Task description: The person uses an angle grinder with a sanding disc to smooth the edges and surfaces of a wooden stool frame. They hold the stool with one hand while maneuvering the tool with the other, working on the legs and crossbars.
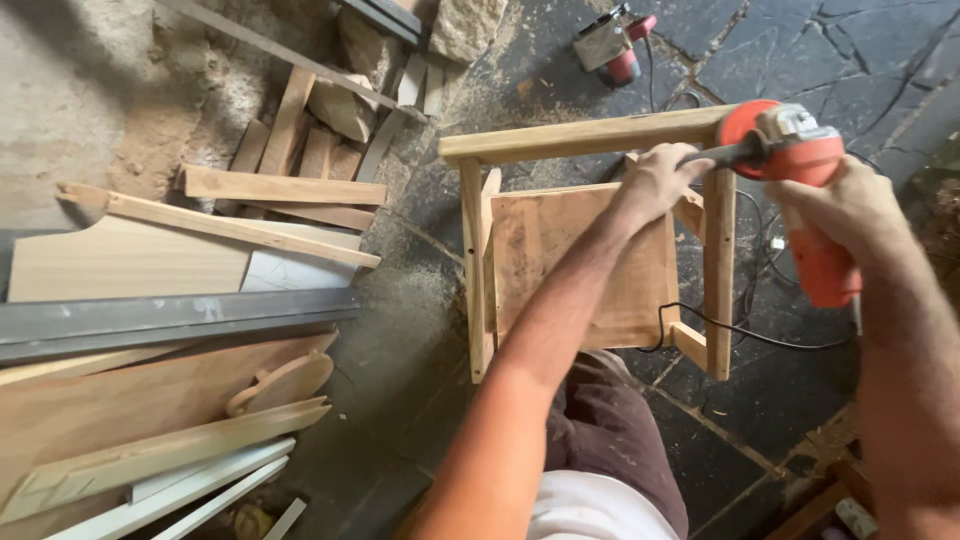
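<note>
Both sets of fingers are curled fully shut on one orange angle grinder (800, 160): the left hand (655, 180) around its black side handle, the right hand (850, 205) around the body. It sits at two o'clock, on the far rail of a small wooden stool frame (590, 250). Nothing visible clamps the frame (it could kick or slide if the disc catches), and the black cord (740, 330) trailing at five o'clock might snag a leg.

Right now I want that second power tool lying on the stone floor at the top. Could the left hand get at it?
Probably not yet. The left hand is busy gripping the side handle of the orange grinder, and the wooden frame stands between it and the second power tool on the floor beyond.
</note>
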